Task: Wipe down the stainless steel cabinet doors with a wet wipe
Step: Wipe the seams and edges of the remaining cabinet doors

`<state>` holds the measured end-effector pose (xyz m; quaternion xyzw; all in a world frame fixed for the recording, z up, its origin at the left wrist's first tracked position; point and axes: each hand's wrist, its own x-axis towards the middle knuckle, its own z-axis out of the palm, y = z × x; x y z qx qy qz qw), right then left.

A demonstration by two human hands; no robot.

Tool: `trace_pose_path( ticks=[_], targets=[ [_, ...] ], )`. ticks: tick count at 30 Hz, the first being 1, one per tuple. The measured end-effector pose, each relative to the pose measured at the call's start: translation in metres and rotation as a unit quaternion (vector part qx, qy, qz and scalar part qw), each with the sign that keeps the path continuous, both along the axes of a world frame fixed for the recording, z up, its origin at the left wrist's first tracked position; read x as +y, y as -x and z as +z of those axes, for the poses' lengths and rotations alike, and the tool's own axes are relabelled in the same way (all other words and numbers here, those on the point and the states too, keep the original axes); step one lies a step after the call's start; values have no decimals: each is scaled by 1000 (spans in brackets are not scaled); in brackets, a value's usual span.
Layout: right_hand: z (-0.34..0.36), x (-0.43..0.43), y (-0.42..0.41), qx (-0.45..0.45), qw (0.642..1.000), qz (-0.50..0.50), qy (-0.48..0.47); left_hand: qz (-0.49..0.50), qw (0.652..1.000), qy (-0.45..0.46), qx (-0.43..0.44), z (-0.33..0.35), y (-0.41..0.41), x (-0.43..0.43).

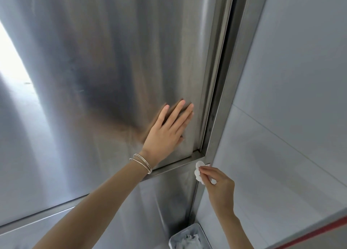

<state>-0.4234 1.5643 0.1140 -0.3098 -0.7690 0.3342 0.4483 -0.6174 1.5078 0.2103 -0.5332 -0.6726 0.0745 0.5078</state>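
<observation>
At the door's lower right corner, a crumpled white wet wipe was pinched by the right hand; the left hand was pressed flat, fingers straight, on the streaky brushed-steel cabinet door.

Two steel panels are in view: one large door above, and one lower panel beneath its bottom edge. Two hands show: one left hand flat on the door, and one right hand pinching one white wipe at the door's lower right corner. The left wrist carries thin bangles, at least two. One grey bin sits by the lower panel's right edge, holding crumpled wipes too bunched to count.
</observation>
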Motion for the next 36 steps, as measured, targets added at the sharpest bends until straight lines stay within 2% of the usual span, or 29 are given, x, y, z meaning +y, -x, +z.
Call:
trace_pose_path(
  ticks=[7,11,14,19,26,33,36],
  targets=[
    [6,0,3,-20,997,68,-41,17,999,27,-38,9,-11,-6],
    [9,-2,6,-39,991,111,-66,-69,988,26,-135,16,-23,-26],
    [10,-7,9,-51,984,141,-96,-70,970,-11,-234,5,-36,-65],
    [4,-28,16,-52,976,194,-89,78,922,-61,-374,-28,-62,-146],
    [-17,-96,31,-70,947,301,-85,263,852,-53,-449,-65,-97,-254],
    [-31,-190,24,-63,921,365,-119,328,827,-43,-455,-87,-131,-347],
    [-40,-232,11,-65,923,364,-109,335,819,-49,-463,-94,-150,-388]
  ],
)
